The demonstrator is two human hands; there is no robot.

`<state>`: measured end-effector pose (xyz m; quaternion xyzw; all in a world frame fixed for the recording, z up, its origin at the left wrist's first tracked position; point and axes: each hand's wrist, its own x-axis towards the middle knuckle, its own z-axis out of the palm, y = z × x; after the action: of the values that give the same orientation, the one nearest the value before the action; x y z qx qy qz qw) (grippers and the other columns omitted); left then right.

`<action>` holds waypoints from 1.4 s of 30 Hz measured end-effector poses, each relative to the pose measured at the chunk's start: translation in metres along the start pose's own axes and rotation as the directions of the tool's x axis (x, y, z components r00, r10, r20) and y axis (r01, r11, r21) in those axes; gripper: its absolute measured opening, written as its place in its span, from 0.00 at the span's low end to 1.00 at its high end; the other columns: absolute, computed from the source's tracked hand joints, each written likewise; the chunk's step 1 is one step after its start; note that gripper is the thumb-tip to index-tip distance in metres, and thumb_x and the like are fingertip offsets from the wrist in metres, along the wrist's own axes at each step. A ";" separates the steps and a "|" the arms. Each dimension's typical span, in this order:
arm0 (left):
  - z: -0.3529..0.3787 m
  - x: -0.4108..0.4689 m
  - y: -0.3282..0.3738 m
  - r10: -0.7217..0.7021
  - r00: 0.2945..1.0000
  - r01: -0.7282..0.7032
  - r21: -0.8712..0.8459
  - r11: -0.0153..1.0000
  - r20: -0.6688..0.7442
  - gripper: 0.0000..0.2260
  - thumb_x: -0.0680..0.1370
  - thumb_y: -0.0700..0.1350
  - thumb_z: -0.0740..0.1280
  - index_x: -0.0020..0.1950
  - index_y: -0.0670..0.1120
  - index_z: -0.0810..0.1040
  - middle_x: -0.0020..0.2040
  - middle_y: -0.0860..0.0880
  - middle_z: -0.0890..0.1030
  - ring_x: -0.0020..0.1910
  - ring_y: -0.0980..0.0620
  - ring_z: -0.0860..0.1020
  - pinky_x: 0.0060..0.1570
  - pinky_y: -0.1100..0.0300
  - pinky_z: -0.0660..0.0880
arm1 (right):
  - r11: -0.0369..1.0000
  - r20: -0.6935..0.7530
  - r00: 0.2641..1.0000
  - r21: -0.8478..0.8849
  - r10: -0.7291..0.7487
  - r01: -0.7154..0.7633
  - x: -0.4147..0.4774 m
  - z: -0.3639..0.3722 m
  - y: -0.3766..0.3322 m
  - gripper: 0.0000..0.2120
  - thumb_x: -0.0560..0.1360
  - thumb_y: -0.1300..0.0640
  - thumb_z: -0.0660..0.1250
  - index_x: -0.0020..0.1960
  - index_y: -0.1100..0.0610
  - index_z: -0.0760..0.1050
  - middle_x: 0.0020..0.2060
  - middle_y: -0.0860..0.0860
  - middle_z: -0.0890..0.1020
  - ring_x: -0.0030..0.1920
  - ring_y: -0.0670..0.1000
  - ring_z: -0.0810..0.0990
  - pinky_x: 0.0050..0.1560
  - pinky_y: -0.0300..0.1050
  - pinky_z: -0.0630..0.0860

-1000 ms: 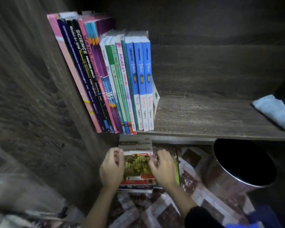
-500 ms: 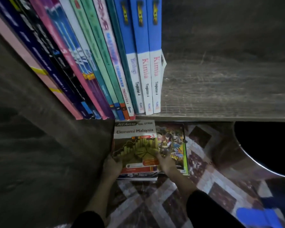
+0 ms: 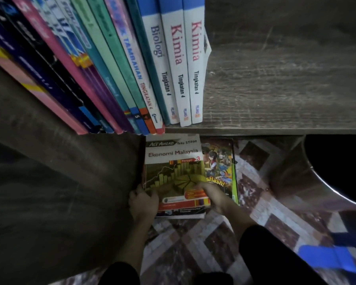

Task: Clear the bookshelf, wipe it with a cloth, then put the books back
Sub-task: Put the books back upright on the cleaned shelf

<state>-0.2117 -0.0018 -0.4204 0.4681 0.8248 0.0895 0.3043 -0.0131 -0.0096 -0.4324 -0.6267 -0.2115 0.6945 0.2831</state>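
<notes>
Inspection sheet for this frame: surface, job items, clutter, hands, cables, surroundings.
Surface: shelf board bare right of the books, grain scuffed.
Job's things: shelved books lean at the left; book stack lies on the floor below, Ekonomi Malaysia on top, comic book sticking out underneath; cloth not in view.
Clutter: blue object on floor, unidentifiable.
Grippers: left hand grips the stack's left edge; right hand grips its right edge.
Cables: nothing seen.
Surroundings: patterned floor, metal bin at right, dark side panel at left.

Stretched both bare forearms down and forward, dark sleeves above; gripped with left hand point(image 3: 142, 203) and right hand point(image 3: 212, 194), fingers point(image 3: 201, 185) curled inward.
</notes>
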 end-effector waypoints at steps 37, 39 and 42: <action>-0.035 -0.027 0.027 0.000 0.848 0.311 -0.498 0.810 0.531 0.21 0.74 0.57 0.69 0.59 0.45 0.76 0.47 0.41 0.84 0.43 0.44 0.83 0.46 0.51 0.80 | 0.977 0.075 0.995 -0.207 0.071 -0.054 -0.059 -0.035 -0.048 0.13 0.73 0.64 0.70 0.55 0.64 0.72 0.31 0.54 0.82 0.31 0.50 0.82 0.34 0.42 0.80; -0.050 -0.036 0.037 0.005 0.834 0.312 -0.478 0.821 0.552 0.17 0.76 0.54 0.67 0.59 0.44 0.76 0.47 0.41 0.84 0.40 0.45 0.83 0.40 0.55 0.79 | 0.973 0.098 0.991 -0.222 0.088 -0.065 -0.078 -0.033 -0.062 0.02 0.75 0.64 0.67 0.47 0.62 0.75 0.30 0.52 0.80 0.28 0.48 0.80 0.31 0.39 0.77; -0.065 -0.053 0.046 0.039 0.826 0.269 -0.456 0.849 0.562 0.11 0.79 0.50 0.65 0.57 0.45 0.76 0.40 0.42 0.83 0.32 0.48 0.82 0.30 0.59 0.78 | 0.982 0.100 0.990 -0.171 0.097 -0.079 -0.107 -0.033 -0.076 0.02 0.75 0.64 0.67 0.46 0.63 0.75 0.34 0.54 0.81 0.31 0.49 0.81 0.37 0.40 0.79</action>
<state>-0.1966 -0.0116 -0.3258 0.3220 0.6743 0.1493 0.6475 0.0350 -0.0248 -0.3069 -0.6186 -0.2560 0.7190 0.1868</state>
